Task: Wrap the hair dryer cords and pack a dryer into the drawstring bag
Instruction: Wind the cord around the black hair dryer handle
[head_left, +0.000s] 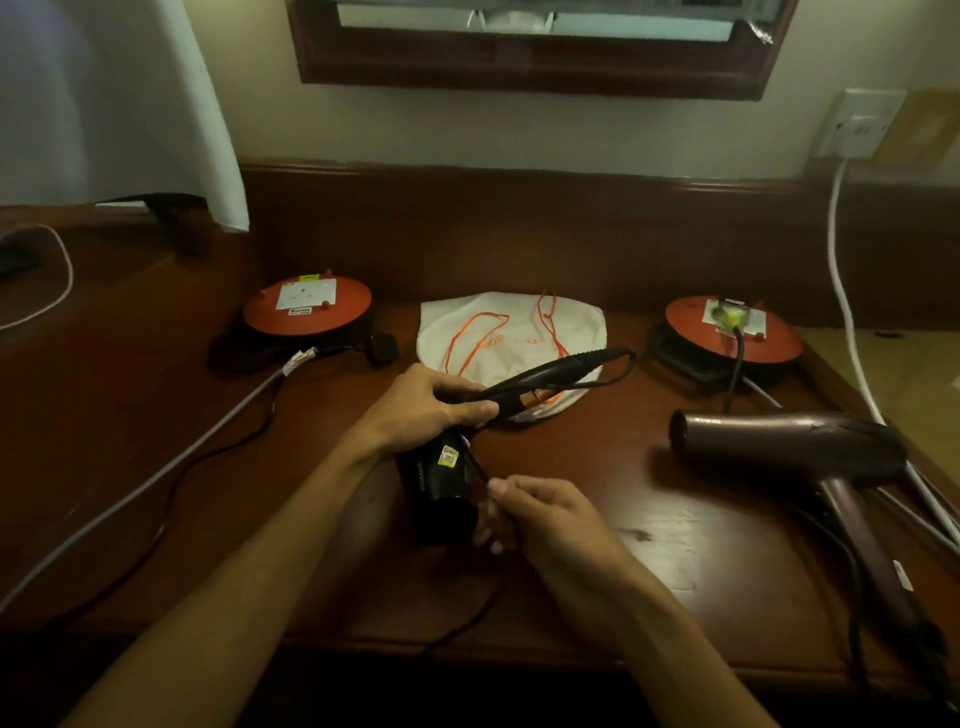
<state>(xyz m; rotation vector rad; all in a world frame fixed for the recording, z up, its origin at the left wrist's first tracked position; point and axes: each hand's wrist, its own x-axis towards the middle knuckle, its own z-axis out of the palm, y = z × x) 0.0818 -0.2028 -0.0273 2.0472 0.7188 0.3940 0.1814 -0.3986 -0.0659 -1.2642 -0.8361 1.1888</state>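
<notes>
A black hair dryer (441, 483) is held over the middle of the wooden table (675, 540), barrel toward me, handle pointing right. My left hand (431, 405) grips it where the handle meets the body. My right hand (540, 512) pinches its thin black cord (618, 371) beside the barrel; the cord loops out of the handle end. Behind them lies a flat white drawstring bag (498, 332) with orange strings. A maroon hair dryer (795, 447) lies on its side at the right, its cord trailing toward the table's front edge.
Two red cord reels stand at the back, one left (306, 306) and one right (732, 332), the right with a plug in it. A grey cable (156, 473) and a black one cross the table's left part. A white cable (841, 291) hangs from a wall socket.
</notes>
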